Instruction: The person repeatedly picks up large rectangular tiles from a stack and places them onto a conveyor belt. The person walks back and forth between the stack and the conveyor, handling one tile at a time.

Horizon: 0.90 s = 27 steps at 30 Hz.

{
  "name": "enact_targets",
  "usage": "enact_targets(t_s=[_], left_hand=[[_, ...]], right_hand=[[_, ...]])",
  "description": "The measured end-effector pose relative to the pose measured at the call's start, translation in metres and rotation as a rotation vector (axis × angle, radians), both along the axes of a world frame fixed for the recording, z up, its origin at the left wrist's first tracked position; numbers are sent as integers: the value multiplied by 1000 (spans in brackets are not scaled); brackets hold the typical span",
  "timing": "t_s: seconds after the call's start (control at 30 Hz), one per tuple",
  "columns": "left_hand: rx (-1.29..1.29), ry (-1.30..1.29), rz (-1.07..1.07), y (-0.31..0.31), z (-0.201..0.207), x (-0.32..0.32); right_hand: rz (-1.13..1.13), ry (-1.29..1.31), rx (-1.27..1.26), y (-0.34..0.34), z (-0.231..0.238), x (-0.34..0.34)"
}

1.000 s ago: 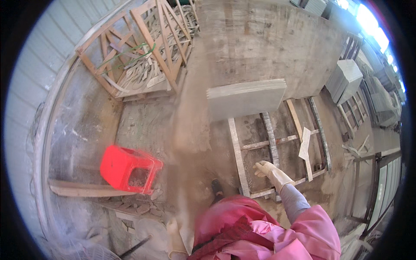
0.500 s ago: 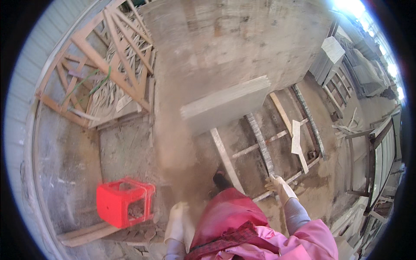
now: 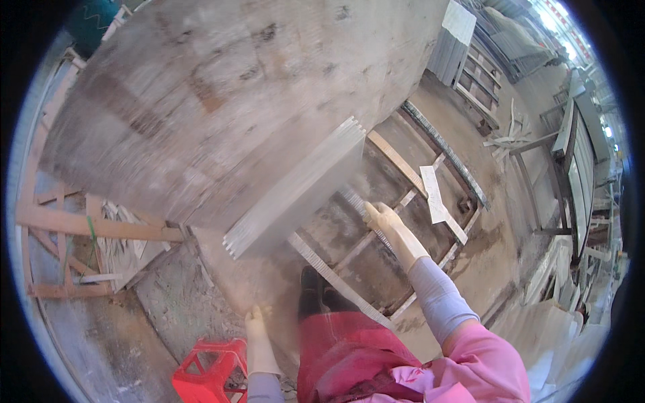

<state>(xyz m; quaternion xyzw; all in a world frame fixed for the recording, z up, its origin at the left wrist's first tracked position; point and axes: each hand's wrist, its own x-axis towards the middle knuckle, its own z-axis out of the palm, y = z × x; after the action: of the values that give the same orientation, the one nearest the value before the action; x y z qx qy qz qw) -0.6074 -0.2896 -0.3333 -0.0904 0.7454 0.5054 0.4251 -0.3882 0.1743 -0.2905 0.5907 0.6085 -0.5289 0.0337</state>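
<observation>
Both my hands wear cream gloves. My right hand (image 3: 384,220) is over a ridged bar (image 3: 366,209) of the low floor rack, fingers apart and nothing in them; whether it touches the bar I cannot tell. A stack of thin pale grey slabs (image 3: 295,191) stands on edge on the rack, just ahead and to the left of that hand. My left hand (image 3: 257,322) hangs low at my left side, slightly blurred, its fingers loosely apart and holding nothing. Beside it is a red plastic stool (image 3: 213,368).
A large stained panel (image 3: 235,94) rises behind the slabs. A pale offcut (image 3: 433,195) lies across the rack. At left stands a wooden frame crate (image 3: 101,225) with scraps. To the right are a metal-framed stand (image 3: 574,168) and, farther off, stacked slabs (image 3: 453,43).
My view has turned and come nearer the slab stack. My right hand has moved forward along the rack toward the slabs. My left hand remains low by the stool.
</observation>
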Motion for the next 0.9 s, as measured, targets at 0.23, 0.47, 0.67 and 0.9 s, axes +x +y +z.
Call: enact_targets(t_s=[0.23, 0.47, 0.67, 0.9], left_hand=[[-237, 301, 159, 64, -55, -83], [32, 241, 440, 139, -60, -107], [213, 339, 544, 142, -79, -99], [-255, 818, 261, 90, -131, -110]], right_hand=[[-107, -95, 204, 73, -1, -70], [-2, -160, 510, 165, -10, -125], [36, -285, 199, 205, -43, -128], [398, -193, 524, 214, -52, -109]])
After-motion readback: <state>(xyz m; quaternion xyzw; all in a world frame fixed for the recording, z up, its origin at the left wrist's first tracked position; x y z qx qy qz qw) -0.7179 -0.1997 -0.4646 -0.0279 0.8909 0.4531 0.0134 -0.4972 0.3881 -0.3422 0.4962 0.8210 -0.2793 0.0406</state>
